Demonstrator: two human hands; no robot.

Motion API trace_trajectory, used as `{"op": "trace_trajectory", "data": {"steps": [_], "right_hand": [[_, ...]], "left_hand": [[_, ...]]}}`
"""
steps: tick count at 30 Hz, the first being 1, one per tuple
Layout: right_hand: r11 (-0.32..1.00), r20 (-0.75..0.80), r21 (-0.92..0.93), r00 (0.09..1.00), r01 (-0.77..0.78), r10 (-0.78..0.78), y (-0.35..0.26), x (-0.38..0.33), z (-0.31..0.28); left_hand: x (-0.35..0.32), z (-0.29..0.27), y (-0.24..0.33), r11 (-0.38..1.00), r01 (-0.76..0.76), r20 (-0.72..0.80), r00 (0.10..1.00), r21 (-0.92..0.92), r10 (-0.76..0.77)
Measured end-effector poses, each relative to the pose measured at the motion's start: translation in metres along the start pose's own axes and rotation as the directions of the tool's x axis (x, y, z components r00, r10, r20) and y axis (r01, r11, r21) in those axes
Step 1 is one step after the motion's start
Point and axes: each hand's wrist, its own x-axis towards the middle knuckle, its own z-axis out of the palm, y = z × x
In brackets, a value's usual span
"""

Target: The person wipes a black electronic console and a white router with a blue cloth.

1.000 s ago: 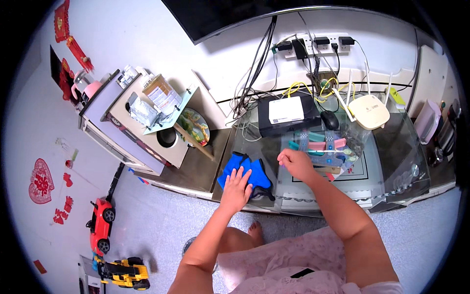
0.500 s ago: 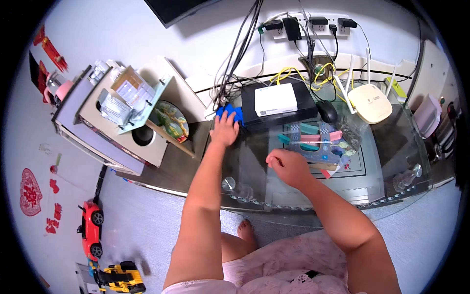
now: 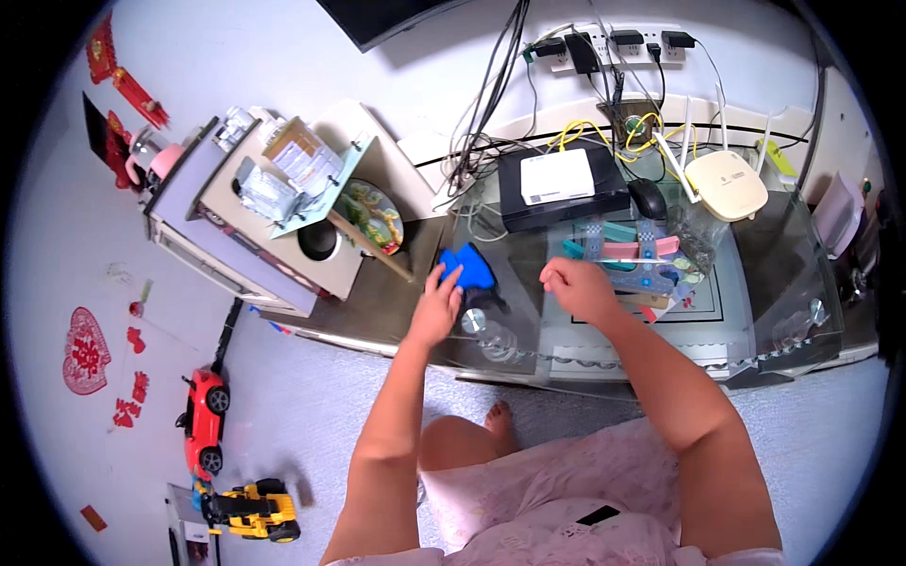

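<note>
A crumpled blue cloth lies on the glass tabletop, left of the middle. The fingers of my left hand are bent over its left edge and hold it. My right hand is curled into a loose fist over the glass, with nothing visible in it. Beside it, under the upper glass, are pink and teal strips among patterned blue pieces. Behind the cloth sits a black box with a white box on top. A black mouse is to their right.
A cream router with upright antennas stands at the right. Cables hang behind, below a row of power sockets. At the left, a cabinet carries papers and packets. A toy car and toy tractor are on the floor.
My left hand has drawn the blue cloth toward me, away from the black box. My right hand stays curled over the glass. The whole view has shifted slightly.
</note>
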Motion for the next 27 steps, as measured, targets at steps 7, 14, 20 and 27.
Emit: {"op": "trace_trajectory", "data": {"steps": [7,14,20,27], "right_hand": [[0.995,0.017,-0.074,0.998,-0.062,0.063,-0.002,-0.001,-0.005],[0.996,0.038,-0.078,0.999,-0.033,0.036,-0.006,0.000,-0.002],[0.997,0.026,-0.079,1.000,0.007,-0.005,-0.001,0.000,0.002],[0.998,0.025,-0.061,0.999,-0.024,0.026,-0.009,-0.002,-0.001]], "left_hand": [[-0.108,-0.035,0.071,0.978,0.038,0.072,0.996,0.207,-0.054],[-0.069,-0.016,0.072,0.931,0.020,0.108,0.992,0.363,-0.064],[0.015,0.022,0.042,0.879,0.066,0.041,0.995,0.472,-0.096],[0.084,0.044,0.038,0.852,0.245,0.009,0.960,0.463,-0.281]]}}
